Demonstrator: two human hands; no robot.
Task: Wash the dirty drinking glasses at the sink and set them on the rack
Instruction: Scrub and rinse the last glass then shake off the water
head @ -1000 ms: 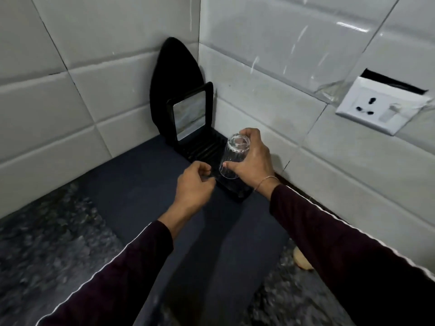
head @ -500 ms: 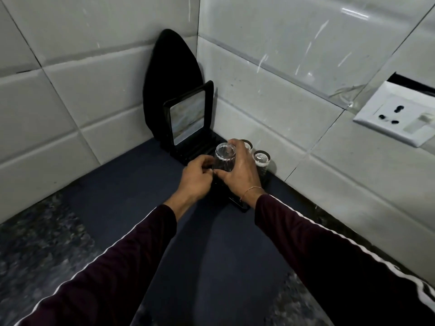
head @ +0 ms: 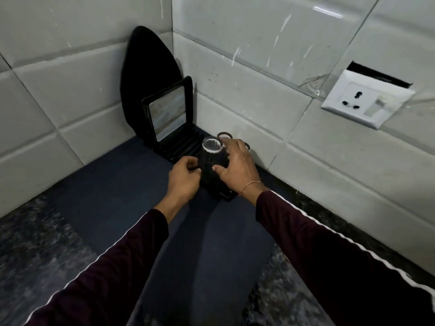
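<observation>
- Head view: a clear glass (head: pixel 211 158) stands upside down on the black rack (head: pixel 179 150), its round base facing up; the rack sits on a dark mat (head: pixel 113 196) in the corner of the tiled walls, on the speckled stone table (head: pixel 35 243)
- The right hand (head: pixel 236 165) wraps the glass from the right side, thumb on the near face and fingers (head: pixel 231 147) curved over the far side, so it holds the glass
- The left hand (head: pixel 184 176) is at the glass's lower left, fingers curled and their tips against its side; whether they grip or only touch, I cannot tell
- Behind the held glass a second glass (head: pixel 224 135) shows its round base just past the right hand's fingers; the edge of a third glass (head: pixel 246 145) peeks out beside the knuckles; both are on the rack, close to the right wall
- A black-framed tray (head: pixel 167 112) stands upright in the rack's far end; a black oval board (head: pixel 146 76) leans in the corner behind it
- A white wall socket (head: pixel 366 101) sits on the right wall, well apart from the rack
</observation>
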